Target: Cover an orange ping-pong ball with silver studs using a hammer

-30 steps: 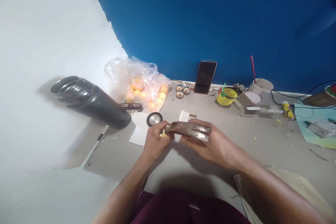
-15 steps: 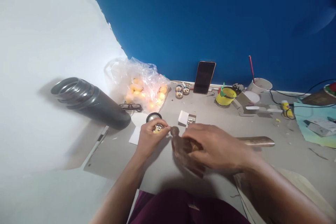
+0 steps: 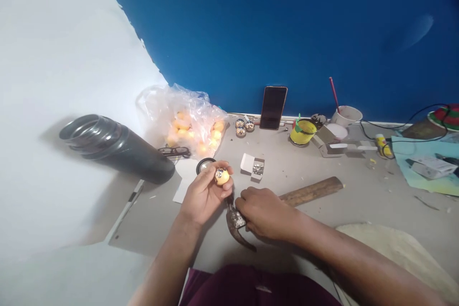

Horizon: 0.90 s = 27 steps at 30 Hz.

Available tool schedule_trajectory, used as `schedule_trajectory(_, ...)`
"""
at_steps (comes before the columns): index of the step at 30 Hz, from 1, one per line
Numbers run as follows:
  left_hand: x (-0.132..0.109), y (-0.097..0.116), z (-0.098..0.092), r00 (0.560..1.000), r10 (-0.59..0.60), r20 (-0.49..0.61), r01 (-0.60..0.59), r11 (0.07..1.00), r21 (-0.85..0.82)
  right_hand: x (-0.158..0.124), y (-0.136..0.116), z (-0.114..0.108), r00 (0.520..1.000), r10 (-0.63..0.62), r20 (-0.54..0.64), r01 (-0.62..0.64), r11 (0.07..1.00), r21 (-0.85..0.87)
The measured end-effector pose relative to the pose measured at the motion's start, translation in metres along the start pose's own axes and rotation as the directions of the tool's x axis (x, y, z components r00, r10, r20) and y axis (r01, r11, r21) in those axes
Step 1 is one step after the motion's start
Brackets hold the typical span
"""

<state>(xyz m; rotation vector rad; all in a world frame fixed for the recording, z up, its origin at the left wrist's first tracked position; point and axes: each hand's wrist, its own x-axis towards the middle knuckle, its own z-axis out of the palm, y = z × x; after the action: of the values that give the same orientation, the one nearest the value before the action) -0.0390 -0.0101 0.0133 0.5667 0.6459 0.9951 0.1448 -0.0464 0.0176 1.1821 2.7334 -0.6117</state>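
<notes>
My left hand (image 3: 204, 194) holds a small yellow ball (image 3: 222, 176) with a shiny metal piece on its top, pinched between fingers and thumb. My right hand (image 3: 263, 212) rests on a claw hammer (image 3: 311, 191) that lies on the grey surface, gripping it just behind the rusty head (image 3: 234, 222). The wooden handle points away to the right. A small open white box of metal pieces (image 3: 253, 167) sits just beyond both hands.
A dark grey pipe (image 3: 114, 146) lies at the left, next to glasses (image 3: 174, 152) and a plastic bag of yellow balls (image 3: 186, 119). A phone (image 3: 273, 107) leans on the blue wall. A yellow cup (image 3: 302, 132), a white cup (image 3: 346, 115) and cables stand at the right.
The hammer went from being held up between both hands to lying flat on the surface under my right hand. My left hand now lifts the yellow ball alone.
</notes>
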Motion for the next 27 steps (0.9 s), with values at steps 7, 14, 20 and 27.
schedule_trajectory(7,0.002,-0.004,0.002,0.999,0.031,0.007,-0.031,0.999,0.037,-0.013,0.024,-0.039,0.929,0.309,-0.205,-0.311,0.950,0.026)
schedule_trajectory(14,0.009,-0.009,0.001,0.997,-0.028,-0.070,0.025,0.998,-0.052,-0.001,0.060,-0.034,0.812,0.507,-0.290,-0.502,0.859,0.097)
schedule_trajectory(20,0.007,-0.016,-0.002,0.998,-0.006,-0.055,0.011,0.997,0.081,0.019,0.063,-0.022,0.816,0.542,-0.198,-0.558,0.829,-0.029)
schedule_trajectory(27,0.003,-0.019,0.000,0.996,-0.006,-0.088,0.021,0.985,0.170,0.024,0.067,-0.015,0.819,0.550,-0.162,-0.563,0.826,-0.038)
